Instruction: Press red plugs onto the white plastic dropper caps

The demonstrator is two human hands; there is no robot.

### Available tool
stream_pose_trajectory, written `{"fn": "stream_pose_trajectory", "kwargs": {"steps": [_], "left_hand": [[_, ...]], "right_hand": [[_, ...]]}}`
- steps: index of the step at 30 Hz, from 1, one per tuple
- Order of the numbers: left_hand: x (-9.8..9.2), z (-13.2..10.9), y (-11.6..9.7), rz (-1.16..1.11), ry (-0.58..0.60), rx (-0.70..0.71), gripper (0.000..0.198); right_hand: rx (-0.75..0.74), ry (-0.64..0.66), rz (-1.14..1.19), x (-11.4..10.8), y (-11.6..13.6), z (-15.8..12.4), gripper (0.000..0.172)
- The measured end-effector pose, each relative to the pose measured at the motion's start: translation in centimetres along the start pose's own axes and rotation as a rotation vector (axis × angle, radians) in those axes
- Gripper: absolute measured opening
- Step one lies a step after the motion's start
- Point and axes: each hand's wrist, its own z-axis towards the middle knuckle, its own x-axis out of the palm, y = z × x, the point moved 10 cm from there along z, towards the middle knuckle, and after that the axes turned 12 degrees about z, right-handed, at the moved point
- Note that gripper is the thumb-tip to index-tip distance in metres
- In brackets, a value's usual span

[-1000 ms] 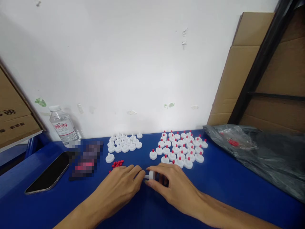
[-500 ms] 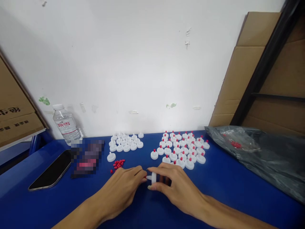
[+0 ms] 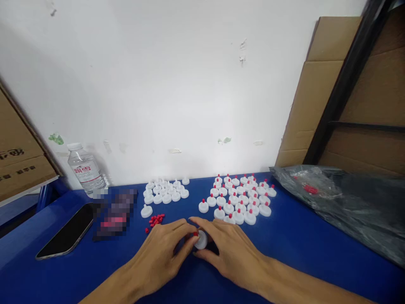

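Fingertips of your left hand (image 3: 164, 249) pinch a red tip (image 3: 195, 233) at the upper left of a white cap (image 3: 201, 240), held between your two hands over the near part of the counter (image 3: 303, 257); your right hand (image 3: 232, 245) curves round that cap, thumb and forefinger spread, though which of its fingers press on it cannot be told; just past your left knuckles lie loose red tips (image 3: 155, 220); farther back, plain white caps (image 3: 166, 198) crowd towards the wall (image 3: 190, 105); red-tipped caps (image 3: 233, 200) stand beyond your right knuckles, and a blue strip runs between both groups; leftward, a phone (image 3: 66, 234), a blurred pack (image 3: 115, 215) and a bottle (image 3: 87, 171) bound your room; rightward, blue surface stretches to the slanting edge of a dark plastic bag (image 3: 357, 207).
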Motion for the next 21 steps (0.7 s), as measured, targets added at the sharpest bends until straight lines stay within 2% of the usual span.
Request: {"fn": "stream_pose_trajectory", "kwargs": {"steps": [3, 9, 15, 18, 21], "left_hand": [[0.1, -0.1, -0.1, 0.092, 0.018, -0.004, 0.018], [-0.2, 0.2, 1.5, 0.118, 0.026, -0.066, 0.019], [-0.2, 0.3, 1.7, 0.144, 0.018, -0.033, 0.024], [-1.5, 0.4, 2.4, 0.216, -0.064, -0.047, 0.026], [-3.8, 0.7, 4.6, 0.438, -0.161, -0.146, 0.029]], "right_hand": [[0.017, -0.01, -0.017, 0.0, 0.1, -0.2, 0.075], [0.029, -0.042, -0.027, -0.9, 0.4, -0.1, 0.034], [0.009, 0.003, -0.127, -0.4, 0.3, 0.0, 0.01], [-0.033, 0.075, -0.141, -0.1, 1.3, -0.2, 0.007], [-0.119, 0.251, -0.144, 1.5, 2.8, -0.8, 0.025]]}}
